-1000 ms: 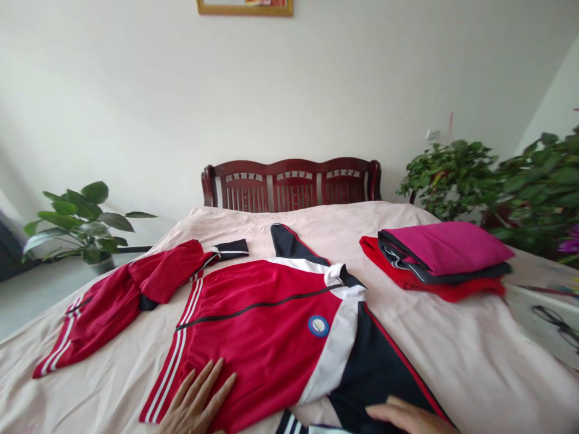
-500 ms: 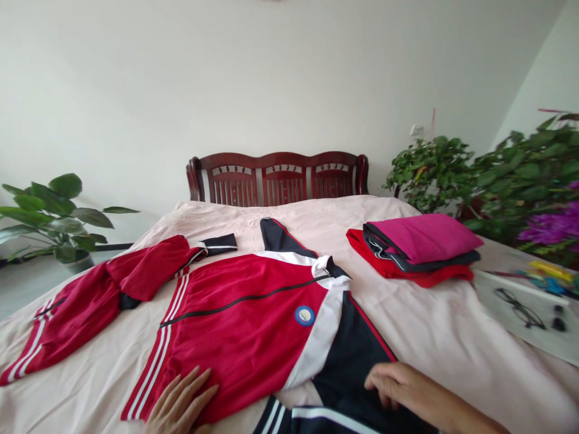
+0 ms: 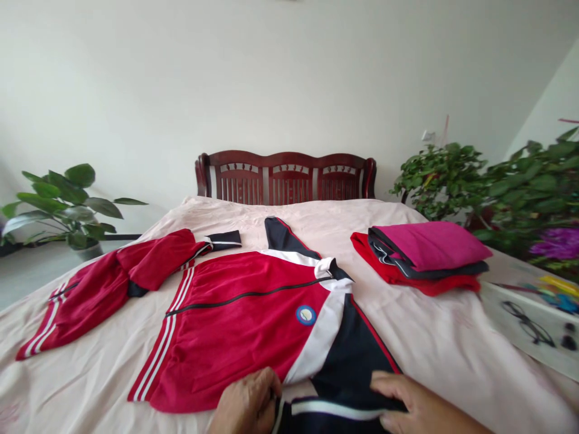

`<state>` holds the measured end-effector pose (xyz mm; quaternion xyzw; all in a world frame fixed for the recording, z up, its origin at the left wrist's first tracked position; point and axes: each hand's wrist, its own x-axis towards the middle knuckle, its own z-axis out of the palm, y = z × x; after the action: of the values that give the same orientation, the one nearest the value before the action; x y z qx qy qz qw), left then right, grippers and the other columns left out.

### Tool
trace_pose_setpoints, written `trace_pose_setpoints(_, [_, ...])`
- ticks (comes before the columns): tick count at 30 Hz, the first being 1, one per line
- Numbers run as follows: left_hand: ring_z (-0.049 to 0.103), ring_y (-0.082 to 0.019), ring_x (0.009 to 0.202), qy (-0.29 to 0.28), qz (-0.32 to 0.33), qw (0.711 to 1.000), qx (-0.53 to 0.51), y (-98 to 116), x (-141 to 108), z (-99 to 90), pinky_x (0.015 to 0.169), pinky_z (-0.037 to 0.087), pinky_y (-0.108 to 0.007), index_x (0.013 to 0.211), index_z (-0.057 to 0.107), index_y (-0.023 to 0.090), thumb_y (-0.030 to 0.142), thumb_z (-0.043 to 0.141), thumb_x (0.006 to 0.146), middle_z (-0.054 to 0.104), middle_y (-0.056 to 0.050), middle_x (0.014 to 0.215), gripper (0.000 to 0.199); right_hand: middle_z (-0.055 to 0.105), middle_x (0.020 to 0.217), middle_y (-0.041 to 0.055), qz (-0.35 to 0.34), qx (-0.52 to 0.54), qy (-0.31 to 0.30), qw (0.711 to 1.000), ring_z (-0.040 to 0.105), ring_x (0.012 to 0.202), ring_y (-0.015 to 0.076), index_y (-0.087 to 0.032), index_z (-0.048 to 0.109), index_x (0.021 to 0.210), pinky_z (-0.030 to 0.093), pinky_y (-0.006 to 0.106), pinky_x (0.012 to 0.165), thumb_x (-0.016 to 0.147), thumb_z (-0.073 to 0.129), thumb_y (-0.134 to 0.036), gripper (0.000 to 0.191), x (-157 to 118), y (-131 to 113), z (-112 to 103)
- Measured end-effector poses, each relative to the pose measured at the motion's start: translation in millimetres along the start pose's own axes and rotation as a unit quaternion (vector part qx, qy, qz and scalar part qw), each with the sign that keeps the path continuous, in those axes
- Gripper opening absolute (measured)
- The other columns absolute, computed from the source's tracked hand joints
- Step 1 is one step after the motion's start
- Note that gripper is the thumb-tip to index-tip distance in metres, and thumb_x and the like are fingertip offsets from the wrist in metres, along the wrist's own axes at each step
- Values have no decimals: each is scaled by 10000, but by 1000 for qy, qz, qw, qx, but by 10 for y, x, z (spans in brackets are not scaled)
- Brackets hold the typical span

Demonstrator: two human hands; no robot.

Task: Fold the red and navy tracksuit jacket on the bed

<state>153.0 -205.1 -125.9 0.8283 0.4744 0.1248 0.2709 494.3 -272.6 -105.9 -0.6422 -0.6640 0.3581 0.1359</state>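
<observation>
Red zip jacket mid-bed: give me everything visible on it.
The jacket lies flat, slightly rumpled, on the pale sheet, hem left in view, collar right. Red, smooth, knit-looking body; double white hem stripes; dark zip, apparently closed; white shoulder panels; round blue-rimmed badge; white-and-dark collar; dark sleeves with red piping. At its near side, left hand and right hand grip dark white-striped cloth; whether that's the sleeve's end is unclear.

I have my left hand [image 3: 247, 401] off the jacket [image 3: 239, 328], where it lay flat, and curled on the cuff [image 3: 288, 417] toward the near edge of the bed [image 3: 456, 349]; my right hand [image 3: 404, 398], loose over the sleeve [image 3: 353, 355] before, pinches it by the white stripe [image 3: 337, 410].
</observation>
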Motion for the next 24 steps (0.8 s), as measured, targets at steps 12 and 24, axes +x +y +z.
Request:
trace_pose_setpoints(12, [643,-162,908,153,75,984,-60,143,585,-286,819,470,-262,1053,624,231,194,461,920,699,-28,976,214,659,1240,92,-76,-132,65,986,556,1195,306,-238,605,1314,405,423,1036,734,662,-273,583,474,-619,300])
trace_pose_setpoints(24, [358,-299,1441,141,-66,960,234,-924,238,-237,1188,249,-559,1427,507,289,385,463,947,470,-83,1523,491,733,1004,101,55,90,421,901,682,969,297,-189,644,1048,541,358,820,817,467,-584,491,653,176,-471])
